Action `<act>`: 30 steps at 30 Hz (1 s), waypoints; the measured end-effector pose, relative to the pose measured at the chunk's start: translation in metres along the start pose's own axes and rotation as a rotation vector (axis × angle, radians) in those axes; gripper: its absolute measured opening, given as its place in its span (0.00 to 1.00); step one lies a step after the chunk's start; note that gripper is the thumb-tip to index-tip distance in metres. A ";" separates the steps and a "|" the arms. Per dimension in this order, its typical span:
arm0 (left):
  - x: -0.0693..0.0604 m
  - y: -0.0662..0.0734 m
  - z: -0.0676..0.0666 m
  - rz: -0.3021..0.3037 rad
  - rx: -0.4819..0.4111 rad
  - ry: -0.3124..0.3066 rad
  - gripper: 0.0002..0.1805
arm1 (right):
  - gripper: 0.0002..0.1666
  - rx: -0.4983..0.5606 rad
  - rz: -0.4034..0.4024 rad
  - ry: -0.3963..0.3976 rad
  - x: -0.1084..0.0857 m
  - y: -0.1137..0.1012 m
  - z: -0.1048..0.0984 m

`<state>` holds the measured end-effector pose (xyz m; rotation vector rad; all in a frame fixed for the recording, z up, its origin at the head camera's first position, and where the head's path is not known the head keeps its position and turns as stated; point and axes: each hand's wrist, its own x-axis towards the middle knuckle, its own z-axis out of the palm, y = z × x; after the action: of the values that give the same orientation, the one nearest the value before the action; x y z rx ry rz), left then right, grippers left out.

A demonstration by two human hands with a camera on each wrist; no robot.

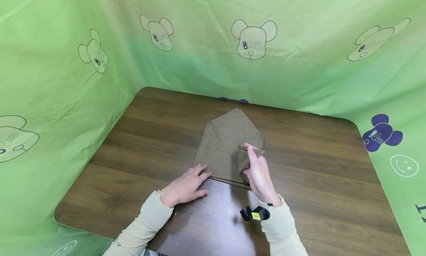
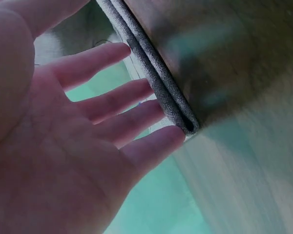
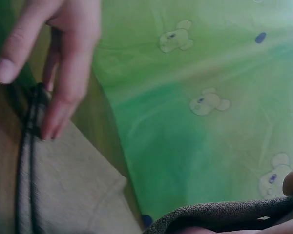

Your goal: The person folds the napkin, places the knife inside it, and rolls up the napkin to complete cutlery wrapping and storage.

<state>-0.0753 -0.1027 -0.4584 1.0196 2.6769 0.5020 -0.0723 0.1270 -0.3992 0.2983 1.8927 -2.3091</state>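
Note:
A brown cloth [image 1: 221, 145], folded in layers with a seam line across it, lies on the wooden table. My left hand [image 1: 185, 186] rests with spread fingers at its near left corner. In the left wrist view, the straight fingertips of the left hand [image 2: 78, 146] touch the doubled edge of the cloth [image 2: 158, 83]. My right hand [image 1: 261, 173] pinches a raised flap on the cloth's right side, its index finger stretched over the top. The right wrist view has the lifted flap [image 3: 219, 214] at the bottom, with only parts of the right hand's fingers showing.
The brown wooden table [image 1: 143, 137] has rounded corners. Green curtains [image 1: 206, 56] printed with bear heads hang behind and beside it. A black strap device [image 1: 254, 214] with a yellow label sits at the right wrist.

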 end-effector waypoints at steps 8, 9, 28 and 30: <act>0.000 -0.002 -0.002 0.008 -0.017 0.062 0.27 | 0.25 -0.099 0.076 0.056 0.012 0.015 0.012; 0.000 -0.002 -0.002 0.007 -0.025 0.069 0.26 | 0.23 -0.126 0.085 0.068 0.013 0.016 0.013; 0.011 -0.014 -0.005 -0.182 -0.235 0.249 0.22 | 0.35 -0.435 -0.009 0.045 0.026 0.053 0.036; 0.013 -0.016 -0.005 -0.186 -0.256 0.249 0.21 | 0.37 -0.460 -0.013 0.027 0.026 0.055 0.037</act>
<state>-0.0965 -0.1065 -0.4612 0.6682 2.7846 0.9572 -0.0876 0.0801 -0.4505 0.2604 2.3630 -1.8062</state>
